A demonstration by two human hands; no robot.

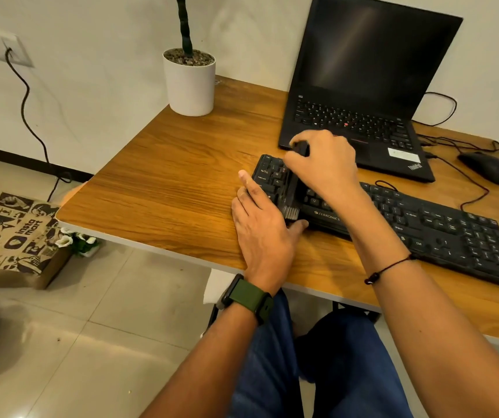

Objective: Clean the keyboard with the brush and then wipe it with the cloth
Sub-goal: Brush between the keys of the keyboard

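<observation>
A long black keyboard (423,218) lies at an angle on the wooden desk (166,182). My right hand (323,164) is closed on a black brush (292,203), whose bristles rest across the keys at the keyboard's left end. My left hand (263,227) lies flat on the desk against the keyboard's left edge, fingers apart, thumb touching the front edge. I see no cloth.
An open black laptop (362,95) stands behind the keyboard. A black mouse (485,167) with its cable lies to the right. A white plant pot (189,82) sits at the desk's back left corner. A printed paper bag (16,239) stands on the floor left.
</observation>
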